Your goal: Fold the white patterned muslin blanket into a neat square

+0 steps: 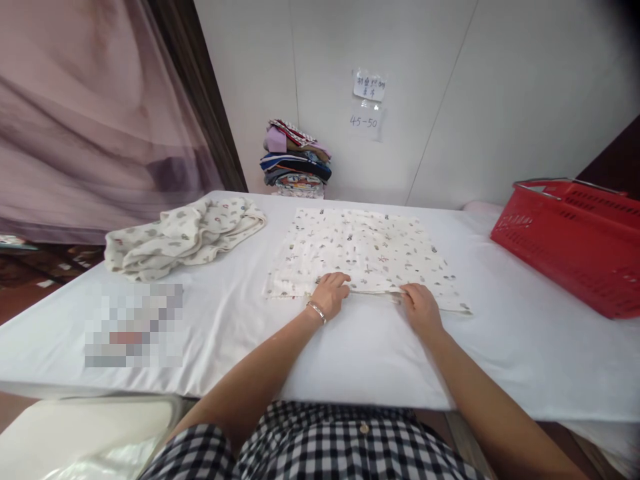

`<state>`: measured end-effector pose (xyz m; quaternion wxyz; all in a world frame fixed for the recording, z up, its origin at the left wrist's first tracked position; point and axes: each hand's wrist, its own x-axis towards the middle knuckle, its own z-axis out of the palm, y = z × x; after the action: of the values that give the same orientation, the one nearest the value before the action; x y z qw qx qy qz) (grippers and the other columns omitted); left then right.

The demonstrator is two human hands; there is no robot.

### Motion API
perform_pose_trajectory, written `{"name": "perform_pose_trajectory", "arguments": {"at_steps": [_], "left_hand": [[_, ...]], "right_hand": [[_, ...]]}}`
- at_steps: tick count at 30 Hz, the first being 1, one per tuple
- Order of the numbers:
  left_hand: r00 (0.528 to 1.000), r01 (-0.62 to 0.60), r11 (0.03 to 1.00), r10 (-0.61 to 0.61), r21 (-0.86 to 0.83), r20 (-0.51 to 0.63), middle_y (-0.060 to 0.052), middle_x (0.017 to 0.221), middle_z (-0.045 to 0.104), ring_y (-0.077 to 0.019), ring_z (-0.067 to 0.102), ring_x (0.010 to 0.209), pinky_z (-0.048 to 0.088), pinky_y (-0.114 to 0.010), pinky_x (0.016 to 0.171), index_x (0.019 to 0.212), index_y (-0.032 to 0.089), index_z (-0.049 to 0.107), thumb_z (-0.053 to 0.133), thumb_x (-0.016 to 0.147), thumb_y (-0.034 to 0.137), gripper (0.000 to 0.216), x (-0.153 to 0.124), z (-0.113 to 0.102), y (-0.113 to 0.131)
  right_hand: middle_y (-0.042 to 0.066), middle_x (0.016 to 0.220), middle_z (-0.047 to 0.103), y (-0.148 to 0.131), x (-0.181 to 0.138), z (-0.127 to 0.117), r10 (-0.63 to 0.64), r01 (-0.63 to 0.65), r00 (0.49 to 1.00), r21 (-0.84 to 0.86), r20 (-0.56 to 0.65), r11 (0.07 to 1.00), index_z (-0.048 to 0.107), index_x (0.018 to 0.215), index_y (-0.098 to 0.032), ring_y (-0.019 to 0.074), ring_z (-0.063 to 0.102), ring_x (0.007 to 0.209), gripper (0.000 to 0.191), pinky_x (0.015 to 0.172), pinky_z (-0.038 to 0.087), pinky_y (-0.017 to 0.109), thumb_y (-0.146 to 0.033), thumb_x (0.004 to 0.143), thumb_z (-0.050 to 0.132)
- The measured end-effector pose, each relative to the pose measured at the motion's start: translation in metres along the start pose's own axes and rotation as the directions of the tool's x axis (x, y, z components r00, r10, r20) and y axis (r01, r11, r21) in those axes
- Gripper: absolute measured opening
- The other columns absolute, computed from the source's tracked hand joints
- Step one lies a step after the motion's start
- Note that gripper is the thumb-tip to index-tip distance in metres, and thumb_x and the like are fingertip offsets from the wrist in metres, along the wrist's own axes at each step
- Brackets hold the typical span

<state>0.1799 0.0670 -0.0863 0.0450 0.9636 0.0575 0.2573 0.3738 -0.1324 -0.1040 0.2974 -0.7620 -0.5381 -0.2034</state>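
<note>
- Evidently, in the head view, the printed cloth [367, 250] lies spread mid-table [525, 347].
- Well apart, the right hand [423, 310] pinches its near edge; the left hand [329, 298] curls there, its grip unclear.
- Best align that edge evenly, then smooth wrinkles outward.

A red basket [565, 250] sits at the right of the white tabletop [370, 373]. Beyond it stands a stack of folded fabrics [296, 163]; notes [369, 88] (the lower reading "45-50") hang on the pale wall [490, 107]. A pinkish curtain [95, 113] hangs at left.
</note>
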Motion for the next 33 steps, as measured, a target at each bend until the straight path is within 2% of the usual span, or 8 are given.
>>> {"name": "perform_pose_trajectory", "arguments": {"at_steps": [2, 5, 10, 15, 19, 25, 30, 33], "left_hand": [[0.999, -0.029, 1.0, 0.029, -0.003, 0.022, -0.006, 0.116, 0.057, -0.0216, 0.047, 0.111, 0.037, -0.04, 0.09, 0.081, 0.019, 0.063, 0.045, 0.073, 0.001, 0.027, 0.001, 0.0, 0.001], [0.998, 0.005, 1.0, -0.006, 0.015, 0.069, -0.007, 0.122, 0.054, -0.024, 0.044, 0.116, 0.035, -0.043, 0.095, 0.095, 0.02, 0.064, 0.047, 0.08, 0.013, 0.023, 0.005, -0.001, 0.004], [0.985, 0.011, 0.999, -0.019, 0.049, 0.169, -0.007, 0.126, 0.053, -0.0257, 0.039, 0.122, 0.03, -0.047, 0.1, 0.092, 0.022, 0.066, 0.05, 0.084, 0.026, 0.018, 0.014, -0.003, 0.007], [0.985, 0.08, 0.995, -0.089, 0.062, 0.148, -0.009, 0.127, 0.052, -0.0261, 0.04, 0.121, 0.031, -0.046, 0.099, 0.091, 0.02, 0.066, 0.053, 0.083, 0.028, 0.017, 0.017, 0.0, 0.005], [0.988, 0.112, 0.993, -0.114, 0.022, 0.104, -0.006, 0.121, 0.056, -0.0249, 0.042, 0.119, 0.034, -0.044, 0.096, 0.084, 0.021, 0.067, 0.046, 0.087, 0.028, 0.022, 0.015, 0.002, -0.001], [0.988, 0.147, 0.988, -0.148, 0.037, 0.03, -0.005, 0.117, 0.059, -0.0227, 0.044, 0.118, 0.033, -0.043, 0.098, 0.085, 0.019, 0.065, 0.042, 0.088, 0.022, 0.024, 0.013, 0.001, -0.005], [0.986, 0.136, 0.988, -0.141, 0.067, 0.085, -0.006, 0.119, 0.058, -0.0245, 0.044, 0.118, 0.034, -0.044, 0.097, 0.083, 0.02, 0.066, 0.044, 0.084, 0.015, 0.023, 0.012, 0.0, -0.003], [0.986, 0.135, 0.99, -0.139, 0.039, 0.092, -0.006, 0.119, 0.058, -0.0249, 0.043, 0.119, 0.035, -0.044, 0.097, 0.085, 0.02, 0.067, 0.047, 0.084, 0.018, 0.02, 0.01, 0.0, -0.003]], "right_hand": [[0.008, 0.089, 0.06, -0.001, 0.0, 0.0, 0.017, -0.017, 1.0, 0.005, -0.006, 1.0, 0.056, 0.093, -0.018, 0.0208, 0.052, 0.083, 0.019, 0.074, 0.042, 0.034, -0.022, 0.087, 0.039], [0.008, 0.088, 0.06, -0.001, 0.001, 0.0, 0.047, -0.047, 0.999, 0.015, -0.002, 0.999, 0.055, 0.091, -0.019, 0.0208, 0.053, 0.082, 0.017, 0.073, 0.042, 0.034, -0.023, 0.087, 0.039], [0.007, 0.085, 0.059, 0.0, 0.0, 0.001, 0.081, -0.081, 0.997, 0.034, -0.016, 0.996, 0.054, 0.09, -0.019, 0.0201, 0.052, 0.08, 0.014, 0.074, 0.042, 0.034, -0.025, 0.087, 0.041], [0.006, 0.083, 0.059, -0.001, 0.0, 0.0, 0.097, -0.097, 0.995, 0.026, 0.003, 0.995, 0.053, 0.087, -0.02, 0.0199, 0.052, 0.078, 0.013, 0.072, 0.042, 0.033, -0.025, 0.086, 0.041], [0.006, 0.084, 0.059, -0.002, 0.001, -0.001, 0.099, -0.099, 0.995, 0.031, 0.009, 0.995, 0.053, 0.087, -0.02, 0.0198, 0.052, 0.079, 0.013, 0.073, 0.042, 0.033, -0.025, 0.086, 0.041], [0.007, 0.085, 0.06, -0.002, 0.002, -0.001, 0.053, -0.054, 0.998, 0.032, 0.024, 0.998, 0.053, 0.087, -0.02, 0.0204, 0.052, 0.081, 0.013, 0.074, 0.041, 0.034, -0.025, 0.087, 0.041], [0.008, 0.087, 0.06, -0.003, 0.002, -0.002, 0.011, -0.011, 0.999, 0.0, 0.042, 1.0, 0.054, 0.088, -0.019, 0.0215, 0.053, 0.083, 0.014, 0.075, 0.042, 0.036, -0.023, 0.087, 0.041], [0.008, 0.089, 0.06, -0.004, 0.002, -0.003, 0.017, -0.017, 0.999, 0.016, 0.032, 1.0, 0.055, 0.091, -0.019, 0.0218, 0.053, 0.085, 0.015, 0.076, 0.042, 0.037, -0.024, 0.088, 0.041]]}}
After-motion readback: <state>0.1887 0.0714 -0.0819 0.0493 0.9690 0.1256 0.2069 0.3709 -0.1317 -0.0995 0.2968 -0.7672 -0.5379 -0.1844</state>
